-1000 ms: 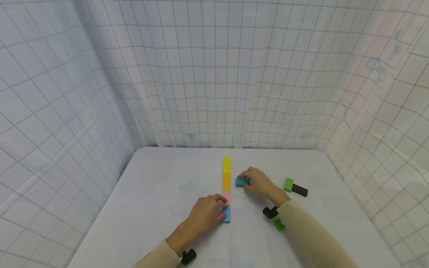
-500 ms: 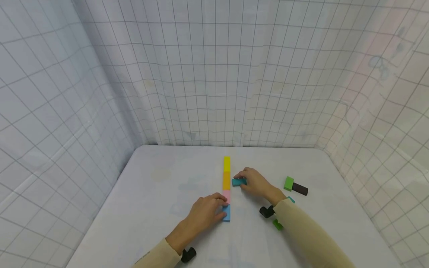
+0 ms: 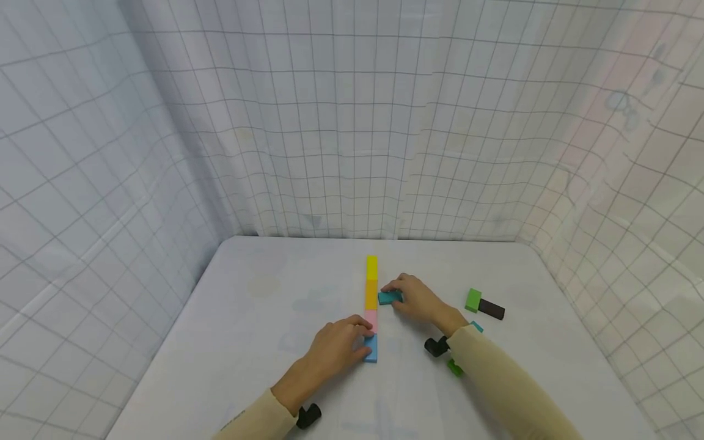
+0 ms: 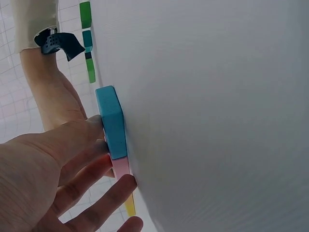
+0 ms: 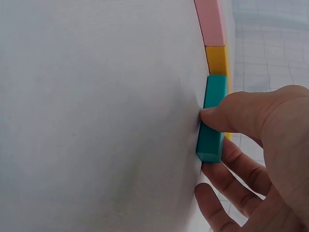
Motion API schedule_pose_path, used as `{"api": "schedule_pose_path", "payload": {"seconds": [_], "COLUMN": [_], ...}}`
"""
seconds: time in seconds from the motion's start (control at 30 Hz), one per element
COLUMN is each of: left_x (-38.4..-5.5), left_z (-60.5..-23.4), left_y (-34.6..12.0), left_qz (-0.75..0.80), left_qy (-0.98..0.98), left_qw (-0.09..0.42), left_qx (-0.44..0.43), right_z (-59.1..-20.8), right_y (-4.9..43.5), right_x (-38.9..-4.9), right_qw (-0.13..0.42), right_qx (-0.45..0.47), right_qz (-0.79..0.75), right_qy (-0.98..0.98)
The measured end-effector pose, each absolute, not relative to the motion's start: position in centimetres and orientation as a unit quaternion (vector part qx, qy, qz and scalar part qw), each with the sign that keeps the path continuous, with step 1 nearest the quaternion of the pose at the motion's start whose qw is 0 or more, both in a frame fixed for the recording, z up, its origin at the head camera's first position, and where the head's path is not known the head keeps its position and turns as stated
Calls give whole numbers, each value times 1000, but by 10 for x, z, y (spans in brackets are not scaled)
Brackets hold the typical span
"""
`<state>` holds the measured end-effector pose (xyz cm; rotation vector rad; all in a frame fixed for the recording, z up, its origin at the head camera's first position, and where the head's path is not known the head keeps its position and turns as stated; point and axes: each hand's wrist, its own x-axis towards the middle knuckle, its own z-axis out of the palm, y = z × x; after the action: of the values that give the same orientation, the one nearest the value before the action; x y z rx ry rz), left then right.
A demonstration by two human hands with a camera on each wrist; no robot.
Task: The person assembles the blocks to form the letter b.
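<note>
A row runs away from me: blue block (image 3: pixel 371 349), pink block (image 3: pixel 371 319), orange block (image 3: pixel 371 294) and yellow block (image 3: pixel 372 267). My left hand (image 3: pixel 337 346) rests against the near end of the row, thumb at the blue block and fingers by the pink one. Its fingers are loosely spread in the left wrist view. My right hand (image 3: pixel 420 299) pinches a teal block (image 5: pixel 211 130), thumb on the near side and fingers beyond. This block lies crosswise, its left end right at the orange block's side. Part of it is hidden by the fingers.
Right of the right hand lie a green block (image 3: pixel 473 300) and a dark brown block (image 3: pixel 492 309). Another green piece (image 3: pixel 454 367) and a light teal piece (image 3: pixel 476 327) show beside the right sleeve (image 3: pixel 506 379). Gridded white curtains (image 3: pixel 341 153) surround the table (image 3: pixel 264 293).
My right hand has slid the teal block left, up to the orange block. The light teal piece has come into view beside the right sleeve. My left hand has stayed in place.
</note>
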<state>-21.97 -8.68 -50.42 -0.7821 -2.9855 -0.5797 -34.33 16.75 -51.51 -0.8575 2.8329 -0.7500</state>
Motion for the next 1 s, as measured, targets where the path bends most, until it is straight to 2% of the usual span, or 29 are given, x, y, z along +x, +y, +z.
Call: {"api": "schedule_pose_path", "payload": {"seconds": [1.0], "left_x": [-217], "left_z": [-503], "left_y": [-87], "left_qz": [-190], "left_qy": [-950], "left_qw": [0], "left_qx": [-247], "right_z": [-515], "right_y": [165], "right_x": [-340], "right_qw": [44], "right_qx": [-278], "right_qz": [-242], "right_qy": [929]}}
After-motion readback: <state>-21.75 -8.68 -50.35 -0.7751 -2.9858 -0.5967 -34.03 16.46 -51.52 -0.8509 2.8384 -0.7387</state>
